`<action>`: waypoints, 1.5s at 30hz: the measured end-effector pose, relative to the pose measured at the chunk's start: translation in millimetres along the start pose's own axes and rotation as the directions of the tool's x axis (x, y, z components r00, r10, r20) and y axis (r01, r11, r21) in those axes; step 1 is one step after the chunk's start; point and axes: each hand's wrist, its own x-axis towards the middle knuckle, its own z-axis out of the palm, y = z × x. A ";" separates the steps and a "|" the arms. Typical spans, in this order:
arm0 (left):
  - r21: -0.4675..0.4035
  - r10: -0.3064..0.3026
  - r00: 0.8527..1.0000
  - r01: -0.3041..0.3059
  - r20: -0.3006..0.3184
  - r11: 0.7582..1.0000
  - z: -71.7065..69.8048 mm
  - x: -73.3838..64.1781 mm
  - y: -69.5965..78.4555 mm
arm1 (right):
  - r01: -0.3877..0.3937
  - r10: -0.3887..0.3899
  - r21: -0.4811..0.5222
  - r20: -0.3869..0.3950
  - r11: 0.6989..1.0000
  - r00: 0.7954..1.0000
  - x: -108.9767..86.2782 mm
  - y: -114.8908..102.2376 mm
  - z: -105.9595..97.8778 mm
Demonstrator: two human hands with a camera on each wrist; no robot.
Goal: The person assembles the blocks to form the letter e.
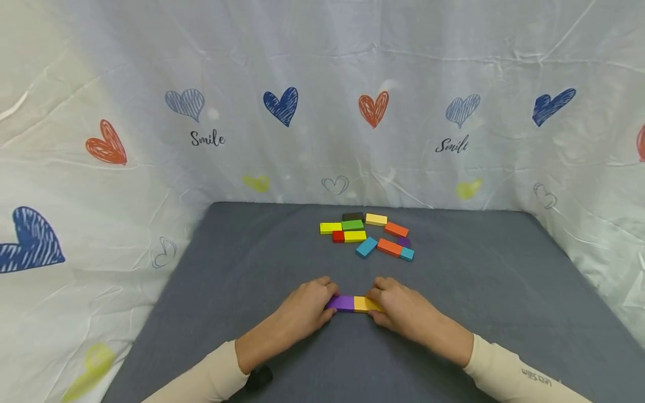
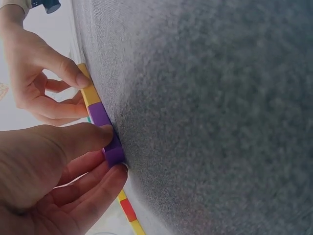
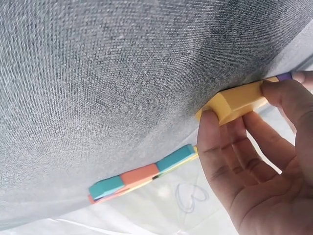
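Note:
On the grey cloth, a purple block (image 1: 342,303) and a yellow-orange block (image 1: 365,304) lie end to end in one straight row. My left hand (image 1: 308,307) grips the purple block, thumb on its near side and fingers at its far side and outer end. From the other end, my right hand (image 1: 404,311) pinches the yellow-orange block (image 3: 239,102) between thumb and fingers. In the left wrist view the purple block (image 2: 107,133) meets the yellow-orange block (image 2: 89,91) at their short ends.
Farther back lie several coloured blocks, among them a green block (image 1: 353,225), a red block (image 1: 338,237), a blue block (image 1: 366,247) and an orange block (image 1: 389,247). A dark object (image 1: 259,379) sits by the left sleeve. A heart-printed white curtain (image 1: 322,112) hangs behind the table.

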 end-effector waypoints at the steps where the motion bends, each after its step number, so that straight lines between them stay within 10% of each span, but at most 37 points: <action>1: 0.001 -0.001 1.000 0.001 -0.002 1.000 0.2 0.1 0.2 | -0.001 0.001 0.001 0.000 1.000 1.000 -0.1 0.0 0.1; 25: -0.008 -0.047 0.999 0.047 -0.018 0.999 6.4 -7.3 8.4 | -0.001 0.001 0.027 0.012 1.000 1.000 -0.6 0.2 0.9; 30: 0.165 -0.063 0.997 0.067 -0.035 0.984 4.0 -22.3 27.6 | 0.001 -0.002 0.026 0.009 1.000 1.000 -0.8 0.4 1.0; 35: 0.399 0.032 0.994 0.013 -0.106 0.917 4.0 -35.3 50.9 | 0.004 -0.004 0.028 -0.008 1.000 1.000 -1.9 0.4 -0.6; 45: 0.436 -0.009 0.998 0.033 -0.058 0.899 17.3 -31.7 67.2 | 0.009 -0.009 0.032 -0.006 0.999 1.000 -1.5 0.9 -1.5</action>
